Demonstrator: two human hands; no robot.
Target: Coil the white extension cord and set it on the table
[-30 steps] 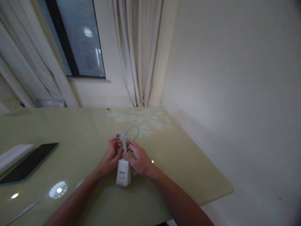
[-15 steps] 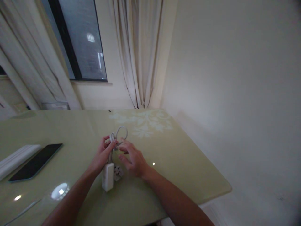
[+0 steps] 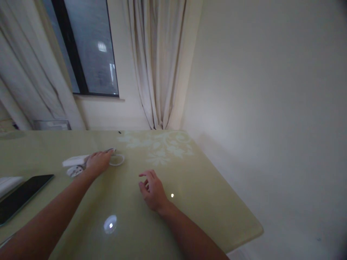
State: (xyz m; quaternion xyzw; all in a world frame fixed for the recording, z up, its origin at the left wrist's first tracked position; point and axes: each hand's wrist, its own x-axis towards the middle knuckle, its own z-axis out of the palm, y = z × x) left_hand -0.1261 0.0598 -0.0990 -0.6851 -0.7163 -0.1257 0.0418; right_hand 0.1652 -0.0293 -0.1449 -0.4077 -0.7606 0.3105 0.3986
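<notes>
A white extension cord lies to the left of centre, its long socket block [image 3: 74, 160] and its plug [image 3: 74, 171] both pointing left. My left hand [image 3: 98, 162] is closed over the bundled cable, palm down, so most of the bundle is hidden beneath it. A loop of the cable [image 3: 119, 163] sticks out to the right of the fingers. My right hand [image 3: 154, 191] hovers over the middle of the table with fingers curled and apart, holding nothing.
The glossy pale green table [image 3: 211, 202] has a white floral pattern near its far right corner. At the left lie a dark flat tablet-like thing [image 3: 24, 196] and a long white object [image 3: 9, 184]. A wall [image 3: 271, 108] stands to the right; curtains [image 3: 159, 72] hang behind.
My left hand has carried the extension cord left and away from me, turning its block sideways. My right hand has let go of the cable and moved slightly down. The view has shifted right.
</notes>
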